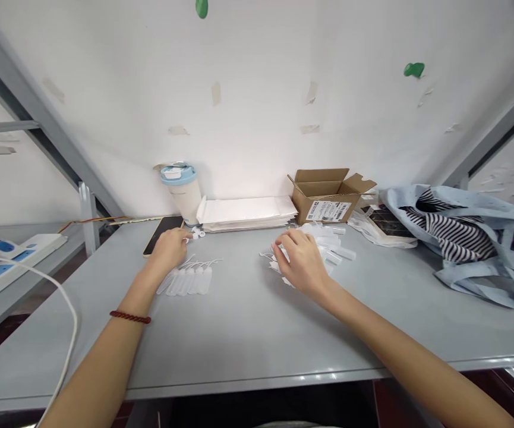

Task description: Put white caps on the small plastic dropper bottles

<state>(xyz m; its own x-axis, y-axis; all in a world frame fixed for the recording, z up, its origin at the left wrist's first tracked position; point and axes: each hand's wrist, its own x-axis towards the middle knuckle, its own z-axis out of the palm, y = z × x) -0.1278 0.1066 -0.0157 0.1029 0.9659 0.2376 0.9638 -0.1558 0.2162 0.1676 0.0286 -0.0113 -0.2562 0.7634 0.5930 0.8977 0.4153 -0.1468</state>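
Observation:
My left hand [170, 246] rests beside the phone, index finger stretched out to a small cluster of white plastic caps [198, 232]; its thumb is mostly hidden. Just below lies a neat row of flat translucent plastic pieces with thin loops [191, 280]. To the right, my right hand [300, 260] is over a pile of clear plastic tubes [331, 244], fingers curled and thumb and fingertip close together. Whatever sits in that pinch is too small to name. More small white looped pieces [276, 265] peek out under the right hand.
A phone [162, 233], a lidded cup [184, 193], stacked white envelopes [248, 213] and an open cardboard box [328, 199] stand along the wall. A light blue bag [475, 238] covers the table's right side. A power strip [16, 267] and white cable [72, 333] are left.

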